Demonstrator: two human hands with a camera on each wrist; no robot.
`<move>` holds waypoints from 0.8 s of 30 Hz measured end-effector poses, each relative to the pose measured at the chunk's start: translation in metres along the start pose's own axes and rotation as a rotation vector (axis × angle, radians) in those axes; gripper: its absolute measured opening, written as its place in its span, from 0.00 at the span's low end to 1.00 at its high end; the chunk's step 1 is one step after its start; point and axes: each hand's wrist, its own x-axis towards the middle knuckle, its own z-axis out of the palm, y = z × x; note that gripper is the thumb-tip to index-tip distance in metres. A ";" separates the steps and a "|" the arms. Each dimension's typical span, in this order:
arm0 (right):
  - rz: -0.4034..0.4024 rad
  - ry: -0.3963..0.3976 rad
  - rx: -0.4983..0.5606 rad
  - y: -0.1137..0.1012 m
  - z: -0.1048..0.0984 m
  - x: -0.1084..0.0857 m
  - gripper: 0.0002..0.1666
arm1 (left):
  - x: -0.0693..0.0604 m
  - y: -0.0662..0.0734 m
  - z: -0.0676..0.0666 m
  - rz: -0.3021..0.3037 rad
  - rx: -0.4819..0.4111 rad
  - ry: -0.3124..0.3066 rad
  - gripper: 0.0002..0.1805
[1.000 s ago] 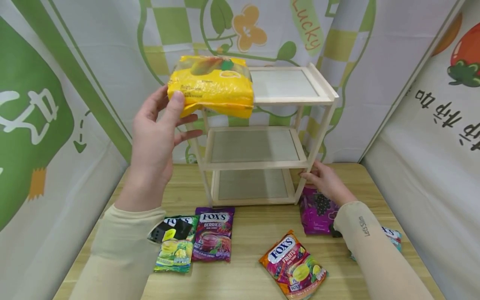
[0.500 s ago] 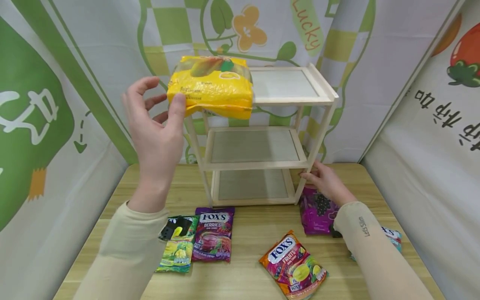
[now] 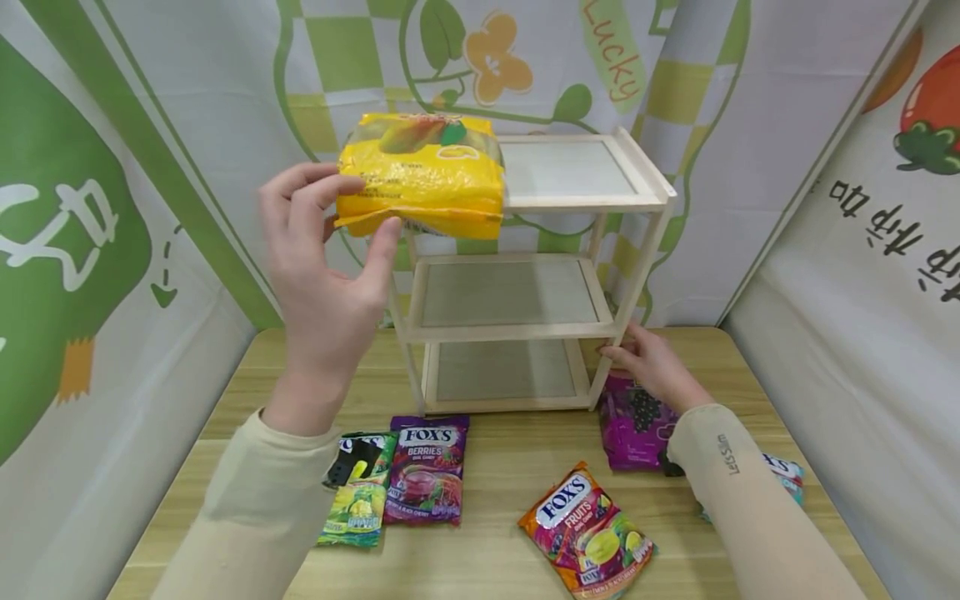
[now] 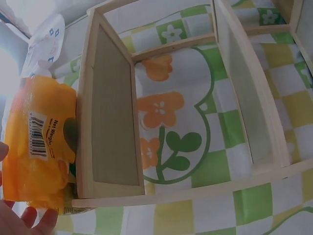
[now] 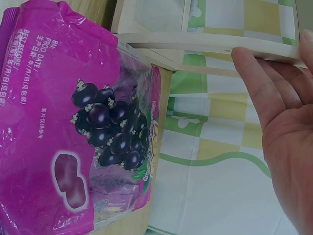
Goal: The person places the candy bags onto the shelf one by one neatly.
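Observation:
A yellow bag (image 3: 427, 179) lies on the left part of the top tier of a wooden three-tier shelf (image 3: 525, 332). My left hand (image 3: 322, 250) holds the bag's left end, fingers over the top and thumb at the front lower edge. In the left wrist view, fingertips touch the near end of the orange-looking bag (image 4: 44, 142), beside the shelf's top panel (image 4: 115, 112). Low on the shelf's right side, my right hand (image 3: 656, 362) grips the front post. The right wrist view shows that hand (image 5: 288, 122) with fingers and thumb on either side of the post (image 5: 210, 43).
A purple grape bag (image 3: 637, 421) stands by the shelf's right foot, partly behind my right sleeve. On the table (image 3: 480, 550) lie a green bag (image 3: 356, 508), a purple berries bag (image 3: 426, 475) and an orange fruits bag (image 3: 588, 533). A blue bag (image 3: 783, 479) is partly hidden by my right forearm.
My left fingers lifted off the yellow bag, then came down over its top, while the thumb moved right to the front edge. The bag barely shifted. My right hand stayed put.

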 end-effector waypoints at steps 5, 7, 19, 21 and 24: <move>-0.004 -0.001 0.002 0.000 0.000 0.000 0.29 | -0.002 0.002 0.003 0.115 0.093 -0.009 0.14; -0.004 -0.001 0.004 0.000 0.000 0.000 0.29 | -0.003 0.004 0.005 0.162 0.118 -0.010 0.12; -0.006 0.004 -0.010 0.002 0.001 0.001 0.30 | -0.012 0.012 0.013 0.458 0.303 -0.055 0.12; -0.006 0.006 -0.006 0.001 0.001 0.001 0.30 | -0.014 0.013 0.014 0.490 0.325 -0.078 0.13; -0.007 0.005 -0.001 0.001 0.001 0.001 0.29 | -0.016 0.012 0.015 0.517 0.353 -0.118 0.15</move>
